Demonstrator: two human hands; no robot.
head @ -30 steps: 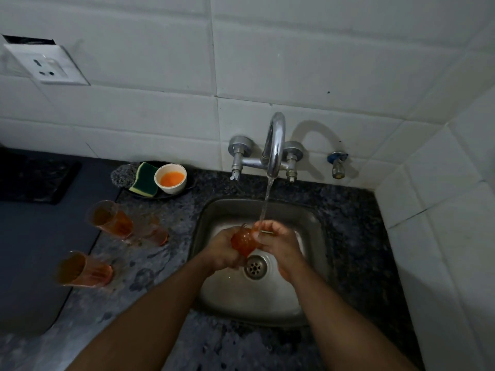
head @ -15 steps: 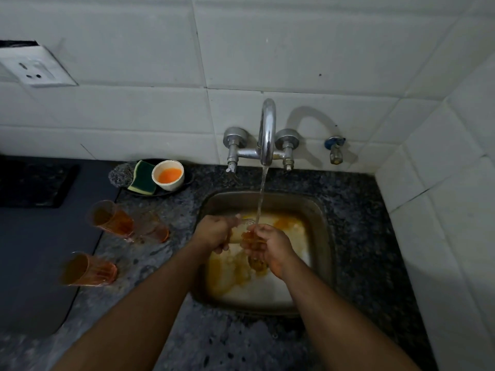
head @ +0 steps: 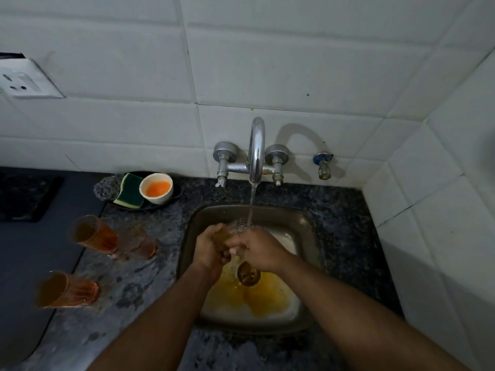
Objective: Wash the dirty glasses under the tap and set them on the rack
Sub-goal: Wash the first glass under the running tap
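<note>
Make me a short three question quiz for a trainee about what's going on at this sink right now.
1. True or false: water is running from the tap onto the glass held over the sink.
2. How many glasses with orange liquid wait on the counter? A) one B) three C) five
3. Fill in: the small white bowl beside the sponge holds an ____ liquid.

Key: 1 true. 2 B: one, a second, a third. 3 orange. The left hand and right hand both grip the glass.
</note>
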